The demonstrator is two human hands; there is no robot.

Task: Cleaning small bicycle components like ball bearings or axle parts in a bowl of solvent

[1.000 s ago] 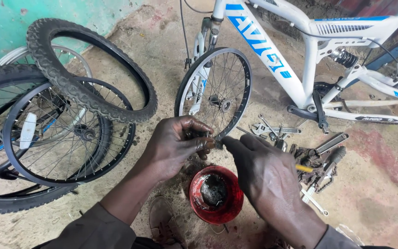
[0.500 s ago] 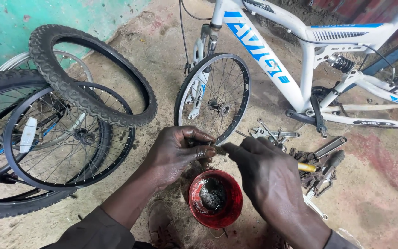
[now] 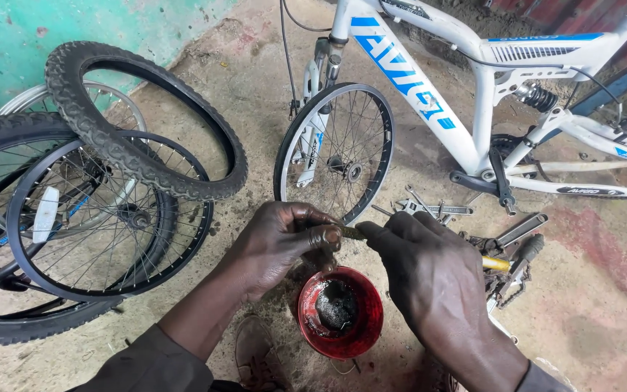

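far left: loose tyre (image 3: 136, 131) leans on stacked wheels (image 3: 74, 225) on the concrete floor (image 3: 255, 80). centre: left hand (image 3: 277, 243) is clenched round one end of a small metal part (image 3: 351, 232), right hand (image 3: 429, 272) pinches the other end, both right above the red grease tub (image 3: 340, 312); front wheel (image 3: 335, 152) of the white bike (image 3: 473, 94) sits behind, spanners (image 3: 437, 209) to the right. risk as i see it: greasy fingers slip, so the part drops into the tub or onto the gritty floor and picks up dirt.
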